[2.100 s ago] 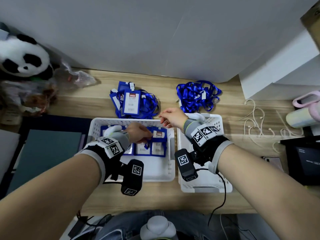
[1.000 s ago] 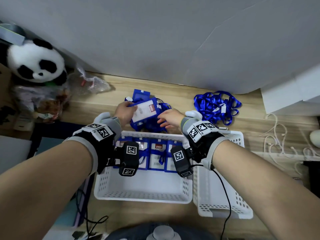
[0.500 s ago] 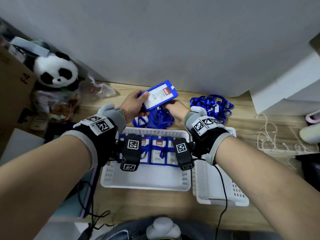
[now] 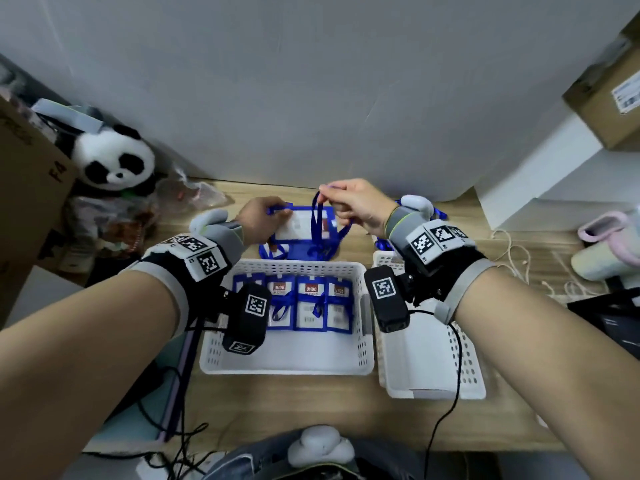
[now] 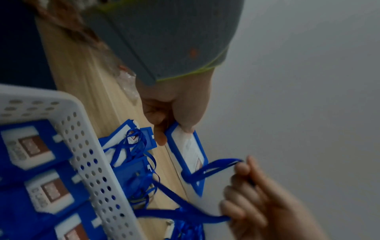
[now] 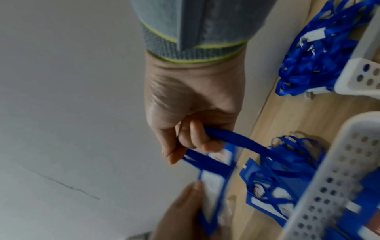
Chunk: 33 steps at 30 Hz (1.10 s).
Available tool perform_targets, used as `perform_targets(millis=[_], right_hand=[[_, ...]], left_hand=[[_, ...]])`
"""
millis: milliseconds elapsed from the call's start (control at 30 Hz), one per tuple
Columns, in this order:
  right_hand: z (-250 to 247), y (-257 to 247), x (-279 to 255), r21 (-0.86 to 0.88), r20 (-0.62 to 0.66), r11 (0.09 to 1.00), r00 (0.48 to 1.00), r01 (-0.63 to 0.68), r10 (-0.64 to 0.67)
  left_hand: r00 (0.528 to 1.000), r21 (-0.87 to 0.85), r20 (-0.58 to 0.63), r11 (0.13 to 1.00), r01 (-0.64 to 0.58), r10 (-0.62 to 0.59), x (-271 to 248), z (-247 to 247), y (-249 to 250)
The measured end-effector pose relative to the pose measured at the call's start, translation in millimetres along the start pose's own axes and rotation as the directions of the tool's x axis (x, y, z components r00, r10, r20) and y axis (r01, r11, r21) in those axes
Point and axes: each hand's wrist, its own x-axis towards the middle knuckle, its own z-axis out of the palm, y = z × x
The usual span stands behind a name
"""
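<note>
My left hand (image 4: 263,218) (image 5: 170,120) pinches one end of a blue badge holder (image 4: 304,225) (image 5: 189,154) with a white card, held above the desk behind the baskets. My right hand (image 4: 349,202) (image 6: 189,139) grips its blue lanyard (image 4: 317,216) (image 6: 236,139) (image 5: 211,168), pulled up in a loop over the card. Under them lies a pile of blue badge holders with lanyards (image 4: 298,251) (image 5: 131,155) (image 6: 273,178). The left white basket (image 4: 287,358) holds a row of several blue badges (image 4: 308,303) along its far side.
A second white basket (image 4: 433,386) stands right of the first, under my right wrist. A heap of loose blue lanyards (image 6: 320,53) lies behind it. A plush panda (image 4: 110,161) and cardboard box (image 4: 27,188) crowd the left; white cables (image 4: 512,258) and a pink-handled cup (image 4: 606,247) are at the right.
Both hands left the basket, took a badge from the pile behind it and lifted it. My right hand has now drawn the lanyard up over the card, which has dropped lower.
</note>
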Motion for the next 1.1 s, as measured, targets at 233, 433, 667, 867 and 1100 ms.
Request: perform_targets(millis=[233, 433, 667, 867, 1100], right_hand=[[-14.3, 4.7, 10.6, -0.196, -0.225, 0.977, 0.974, -0.083, 0.037], [2.0, 24.0, -2.0, -0.264, -0.071, 0.937, 0.973, -0.230, 0.219], [17.9, 23.5, -18.6, -0.319, 0.105, 0.945, 0.989, -0.069, 0.107], [4.9, 4.1, -24.5, -0.380, 0.059, 0.921, 0.996, 0.087, -0.070], [-12.0, 5.3, -15.7, -0.368, -0.127, 0.927, 0.985, 0.066, -0.120]], left_hand=[[0.946, -0.407, 0.312, 0.912, 0.049, 0.089, -15.6, -6.1, 7.1], [0.995, -0.555, 0.103, 0.831, 0.044, 0.016, -8.7, -5.0, 10.8], [0.966, -0.363, -0.241, 0.932, 0.001, -0.095, 6.7, -1.4, 4.8], [0.997, -0.130, -0.062, 0.991, 0.037, -0.045, -5.4, -4.6, 6.4], [0.960, -0.225, 0.270, 0.974, -0.017, 0.079, -27.4, -11.5, 11.8]])
